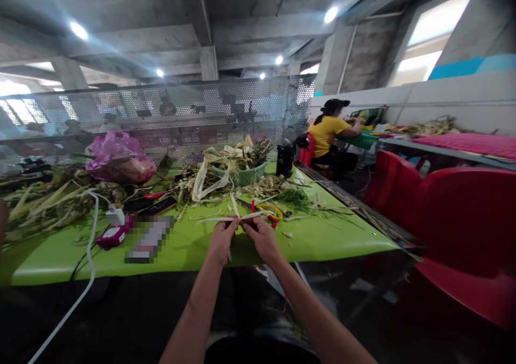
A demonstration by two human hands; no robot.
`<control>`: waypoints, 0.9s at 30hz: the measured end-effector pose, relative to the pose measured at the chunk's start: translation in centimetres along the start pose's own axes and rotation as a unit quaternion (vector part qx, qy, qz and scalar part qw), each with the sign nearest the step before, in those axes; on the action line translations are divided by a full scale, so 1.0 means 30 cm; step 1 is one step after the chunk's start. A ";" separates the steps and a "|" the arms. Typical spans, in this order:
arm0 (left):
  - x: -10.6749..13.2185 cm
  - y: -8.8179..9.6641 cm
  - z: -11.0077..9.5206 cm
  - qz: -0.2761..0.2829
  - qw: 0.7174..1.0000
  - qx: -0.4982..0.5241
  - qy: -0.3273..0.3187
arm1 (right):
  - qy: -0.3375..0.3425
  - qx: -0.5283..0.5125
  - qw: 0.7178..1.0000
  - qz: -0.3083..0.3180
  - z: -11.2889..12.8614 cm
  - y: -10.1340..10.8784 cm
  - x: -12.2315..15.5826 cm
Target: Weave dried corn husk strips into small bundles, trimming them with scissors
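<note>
Over the front of a green-covered table (318, 240), my left hand (223, 237) and my right hand (260, 235) meet at the crossing of several pale dried husk strips (235, 205). Both hands are closed, thumbs and fingers pinching the strips where they join. Strip ends stick out to the left, away from me and to the right, and one hangs below my left hand. Just beyond my right hand lie scissors with red handles (273, 222) and a yellow ring-shaped thing (274, 210). My palms and most fingertips are hidden.
A green basket (245, 177) heaped with dried husks stands at the back. To the left are a pink plastic bag (121, 157), a white cable (94, 235), a purple power socket (110, 237) and a blurred-out phone-like slab (149, 240). Red chairs (463, 219) and a seated person (328, 133) are to the right.
</note>
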State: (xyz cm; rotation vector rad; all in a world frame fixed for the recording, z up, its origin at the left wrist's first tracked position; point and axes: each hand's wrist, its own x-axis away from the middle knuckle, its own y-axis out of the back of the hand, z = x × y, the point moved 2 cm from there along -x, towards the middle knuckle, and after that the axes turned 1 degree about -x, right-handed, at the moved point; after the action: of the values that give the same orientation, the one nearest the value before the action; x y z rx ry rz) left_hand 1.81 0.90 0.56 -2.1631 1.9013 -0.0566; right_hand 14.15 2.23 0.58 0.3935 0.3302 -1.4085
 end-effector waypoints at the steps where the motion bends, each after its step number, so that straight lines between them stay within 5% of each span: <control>1: -0.002 0.001 0.003 -0.003 1.000 0.004 0.001 | -0.002 0.001 1.000 0.005 -0.001 -0.001 -0.001; 12: -0.018 0.006 0.016 -0.016 0.997 0.059 0.042 | -0.046 -0.032 0.996 0.065 -0.009 -0.002 -0.003; 19: -0.007 0.011 0.006 0.009 1.000 0.016 0.012 | -0.040 -0.044 0.997 -0.050 0.004 0.012 -0.004; 27: -0.002 0.005 0.016 0.040 0.996 0.063 0.045 | -0.031 -0.051 0.995 -0.084 -0.005 0.020 -0.006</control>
State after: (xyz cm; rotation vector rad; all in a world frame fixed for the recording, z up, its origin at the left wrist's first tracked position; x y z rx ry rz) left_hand 1.74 1.02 0.07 -2.0315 1.9751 -0.2561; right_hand 14.73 2.51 0.57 0.2424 0.3907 -1.5584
